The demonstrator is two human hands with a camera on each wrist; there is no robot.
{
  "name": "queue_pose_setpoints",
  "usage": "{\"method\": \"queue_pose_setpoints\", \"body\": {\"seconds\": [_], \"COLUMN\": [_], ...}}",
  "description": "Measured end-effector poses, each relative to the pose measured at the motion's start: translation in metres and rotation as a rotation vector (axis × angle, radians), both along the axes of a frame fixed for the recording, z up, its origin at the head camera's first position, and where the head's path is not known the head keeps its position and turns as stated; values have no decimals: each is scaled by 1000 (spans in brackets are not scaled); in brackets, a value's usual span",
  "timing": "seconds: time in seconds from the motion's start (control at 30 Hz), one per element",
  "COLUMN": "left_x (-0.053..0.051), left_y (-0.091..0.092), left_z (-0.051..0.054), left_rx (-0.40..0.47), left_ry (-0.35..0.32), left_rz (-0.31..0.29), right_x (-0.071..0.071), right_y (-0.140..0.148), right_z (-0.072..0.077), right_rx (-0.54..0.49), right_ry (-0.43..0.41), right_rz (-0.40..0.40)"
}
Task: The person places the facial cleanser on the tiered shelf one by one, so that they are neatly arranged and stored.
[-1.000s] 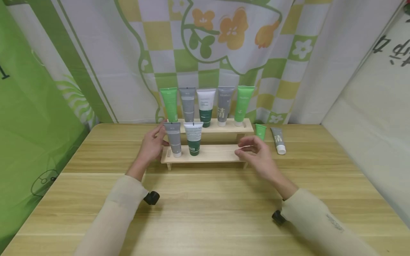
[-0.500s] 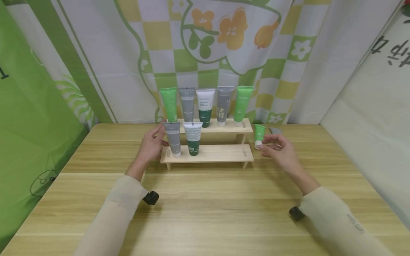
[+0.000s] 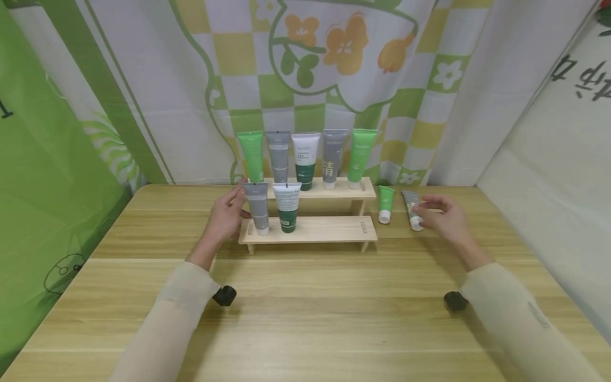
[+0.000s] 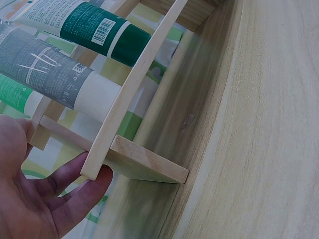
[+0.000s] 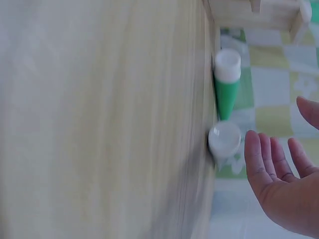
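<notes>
At the left end of a two-tier wooden rack [image 3: 329,229], my left hand [image 3: 226,212] grips the lower plank's end [image 4: 97,167] with its fingertips. Beside that hand on the lower tier stand a grey tube [image 3: 259,209] and a white-and-green tube [image 3: 287,209], caps down. My right hand [image 3: 446,220], fingers parted and holding nothing, is at a grey tube with a white cap [image 3: 414,215] lying on the table. The right wrist view shows a gap between its fingertips and the white cap [image 5: 224,139]. A small green tube [image 3: 385,201] lies to its left.
Along the upper tier [image 3: 341,192] several tubes stand in a row, green, grey and white-green. A wooden table [image 3: 305,318] carries the rack. A patterned curtain [image 3: 286,95] hangs close behind, and a white cloth [image 3: 553,175] hangs at the right.
My right hand has moved right, from the lower tier's right end, past the small green tube, to the grey tube on the table. My left hand stays at the rack.
</notes>
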State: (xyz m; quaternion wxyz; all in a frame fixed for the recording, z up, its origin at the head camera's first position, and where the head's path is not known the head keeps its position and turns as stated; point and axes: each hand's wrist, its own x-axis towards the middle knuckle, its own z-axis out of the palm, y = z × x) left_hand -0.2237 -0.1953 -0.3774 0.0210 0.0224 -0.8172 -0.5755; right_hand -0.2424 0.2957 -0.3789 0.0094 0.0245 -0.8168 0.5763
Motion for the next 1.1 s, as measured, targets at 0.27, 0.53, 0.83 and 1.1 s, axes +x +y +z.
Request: {"method": "queue_pose_setpoints", "body": {"seconds": [0.27, 0.53, 0.83, 1.1], "left_x": [0, 0, 0, -1], "left_y": [0, 0, 0, -1], "left_z": [0, 0, 0, 0], "left_rx": [0, 4, 15, 24], "left_ry": [2, 3, 10, 7], "left_rz": [-3, -3, -7, -13], "right_x": [-20, -39, -51, -57], "right_y": [10, 15, 17, 9], "right_z": [0, 3, 2, 3], "right_rx": [150, 218, 313, 386], "right_ry": [-79, -182, -255, -311], "right_rz": [5, 28, 19, 22]}}
